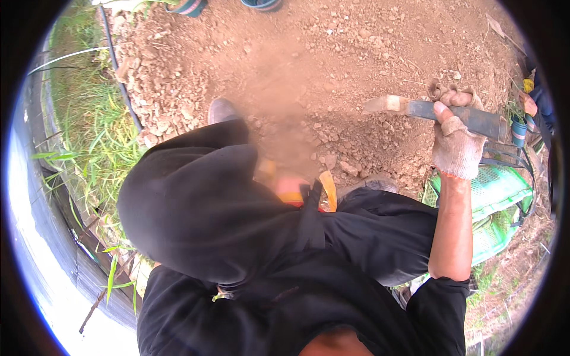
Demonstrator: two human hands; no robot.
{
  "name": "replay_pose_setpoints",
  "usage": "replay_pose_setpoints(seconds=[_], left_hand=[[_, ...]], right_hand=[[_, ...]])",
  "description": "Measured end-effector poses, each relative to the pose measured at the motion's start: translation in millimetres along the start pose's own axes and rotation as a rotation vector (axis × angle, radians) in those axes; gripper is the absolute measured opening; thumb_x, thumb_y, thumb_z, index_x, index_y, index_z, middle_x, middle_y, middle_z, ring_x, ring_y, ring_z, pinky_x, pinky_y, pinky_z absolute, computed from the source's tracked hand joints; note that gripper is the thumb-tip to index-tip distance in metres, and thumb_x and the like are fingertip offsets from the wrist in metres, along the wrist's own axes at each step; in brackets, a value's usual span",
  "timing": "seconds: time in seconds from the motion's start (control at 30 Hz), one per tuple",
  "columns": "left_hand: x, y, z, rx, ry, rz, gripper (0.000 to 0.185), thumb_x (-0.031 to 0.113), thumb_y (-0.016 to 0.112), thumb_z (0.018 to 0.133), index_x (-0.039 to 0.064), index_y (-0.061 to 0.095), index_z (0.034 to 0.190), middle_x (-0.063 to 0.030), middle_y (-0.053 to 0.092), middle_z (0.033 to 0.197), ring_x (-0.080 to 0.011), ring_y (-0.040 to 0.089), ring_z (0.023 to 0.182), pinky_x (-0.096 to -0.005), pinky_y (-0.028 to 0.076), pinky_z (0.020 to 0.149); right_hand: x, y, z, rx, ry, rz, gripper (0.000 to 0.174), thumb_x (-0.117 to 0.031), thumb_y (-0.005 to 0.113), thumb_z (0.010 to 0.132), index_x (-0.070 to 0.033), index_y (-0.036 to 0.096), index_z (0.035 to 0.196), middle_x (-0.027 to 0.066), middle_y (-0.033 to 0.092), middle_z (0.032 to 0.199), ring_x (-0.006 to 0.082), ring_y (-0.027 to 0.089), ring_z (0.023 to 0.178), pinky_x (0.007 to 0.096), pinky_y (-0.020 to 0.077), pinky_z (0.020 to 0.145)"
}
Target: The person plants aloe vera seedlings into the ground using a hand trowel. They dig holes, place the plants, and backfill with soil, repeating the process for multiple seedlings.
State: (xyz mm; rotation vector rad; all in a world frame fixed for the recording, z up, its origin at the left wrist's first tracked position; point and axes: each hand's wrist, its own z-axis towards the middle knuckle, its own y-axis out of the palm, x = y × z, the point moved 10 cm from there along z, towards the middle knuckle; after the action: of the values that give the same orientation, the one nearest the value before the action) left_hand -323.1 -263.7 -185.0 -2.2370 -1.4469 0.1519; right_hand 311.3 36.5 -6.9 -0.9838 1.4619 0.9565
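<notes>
My right hand, in a dirty knitted fingerless glove, is raised over the soil at the right. Its fingers are closed around a flat hand digging tool, dark along most of its length. The tool's pale, worn, soil-coloured end points left. Below that hand lies loose, crumbly reddish-brown soil. My left hand is out of view; the left sleeve runs down behind my bent left leg. Between my legs a yellow-and-red thing shows partly, blurred and half covered by black clothing.
A green mesh bag with dark straps lies right of my forearm. Small teal pots stand at the top and far right. Another person's hand appears at the right rim. A black hose separates soil from grass.
</notes>
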Motion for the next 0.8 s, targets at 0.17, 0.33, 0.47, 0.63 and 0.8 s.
replay_pose_setpoints(seconds=[0.17, 0.33, 0.47, 0.63, 0.8], left_hand=[[-66.9, 0.6, -58.9, -0.059, -0.201, 0.022, 0.066, 0.035, 0.069, 0.09, -0.001, 0.054, 0.143, -0.0171, 0.063, 0.137, -0.0261, 0.062, 0.124, -0.0383, 0.048, 0.106], [-104.4, 21.4, -119.6, -0.118, -0.369, 0.01, 0.065, 0.035, 0.069, 0.091, -0.001, 0.054, 0.143, -0.0172, 0.064, 0.137, -0.0261, 0.062, 0.124, -0.038, 0.048, 0.106], [-98.7, 51.9, -132.5, -0.169, -0.392, -0.01, 0.064, 0.035, 0.068, 0.091, 0.0, 0.054, 0.143, -0.0172, 0.064, 0.137, -0.0261, 0.061, 0.125, -0.0378, 0.048, 0.106], [-60.7, 115.5, -112.9, -0.259, -0.305, -0.046, 0.064, 0.035, 0.068, 0.092, 0.0, 0.055, 0.143, -0.0172, 0.064, 0.137, -0.0261, 0.061, 0.125, -0.0376, 0.047, 0.106], [-35.0, 175.9, -99.0, -0.317, -0.231, -0.074, 0.063, 0.035, 0.067, 0.092, 0.0, 0.055, 0.143, -0.0173, 0.064, 0.137, -0.0261, 0.061, 0.125, -0.0374, 0.047, 0.107]], right_hand=[[22.2, 45.7, 20.1, -0.095, 0.116, -0.048, 0.027, 0.016, 0.061, 0.081, -0.005, 0.052, 0.096, 0.0065, 0.059, 0.091, 0.0178, 0.058, 0.092, 0.0409, 0.0458, 0.108], [40.2, 83.7, 32.7, -0.156, 0.155, 0.055, 0.026, 0.013, 0.062, 0.083, -0.008, 0.052, 0.092, 0.0038, 0.054, 0.087, 0.0191, 0.055, 0.097, 0.0516, 0.0373, 0.117], [58.8, 90.2, 32.4, -0.16, 0.247, 0.082, 0.029, 0.014, 0.061, 0.084, -0.011, 0.053, 0.098, 0.0044, 0.054, 0.09, 0.0238, 0.056, 0.103, 0.0576, 0.0314, 0.12], [74.9, 89.2, 19.2, -0.177, 0.292, 0.013, 0.031, 0.012, 0.061, 0.087, -0.012, 0.054, 0.105, 0.0045, 0.054, 0.094, 0.0261, 0.057, 0.111, 0.0579, 0.0314, 0.121], [97.7, 77.0, 5.8, -0.204, 0.322, 0.069, 0.029, 0.012, 0.06, 0.089, -0.01, 0.058, 0.107, 0.0048, 0.06, 0.101, 0.0238, 0.059, 0.114, 0.0537, 0.034, 0.12]])
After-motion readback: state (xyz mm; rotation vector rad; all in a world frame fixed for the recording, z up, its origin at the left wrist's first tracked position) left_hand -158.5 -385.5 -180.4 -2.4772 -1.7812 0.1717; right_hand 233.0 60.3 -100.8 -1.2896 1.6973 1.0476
